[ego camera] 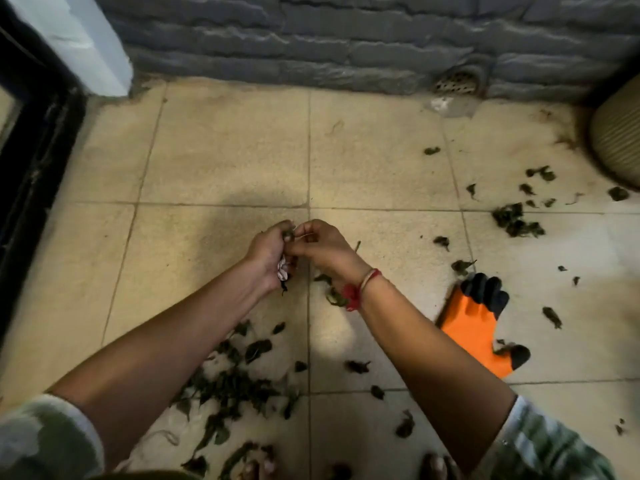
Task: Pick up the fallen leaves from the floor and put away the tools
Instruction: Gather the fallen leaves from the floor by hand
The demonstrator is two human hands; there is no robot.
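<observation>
Both hands are brought together over the tiled floor (221,150), fingertips meeting. A handful of leaves (287,236) is gripped in the curled left hand (268,251), and a crumpled patterned scrap (283,270) is seen poking out below that fist. The right hand (320,245) is held tight against the left, fingers bent, and a pale strand (304,234) is pinched between its fingertips right at the handful; what the strand is cannot be told. A red thread band (360,289) is worn on the right wrist.

Plenty of fallen leaves are left on the floor. A loose leaf pile (228,386) is spread under the left forearm, nearer the person than the hands. A few leaves lie just under the right wrist. A darker leaf cluster (514,221) is scattered well out to the right of the right hand.

An orange glove (474,327) with black fingertips is laid flat on the tiles just beside the right forearm, on its outer side. Beyond the hands, a grey stone wall (346,39) is seen, with a round drain (457,81) set at its foot. A ribbed beige pot (620,133) is cut off by the frame far to the right.
</observation>
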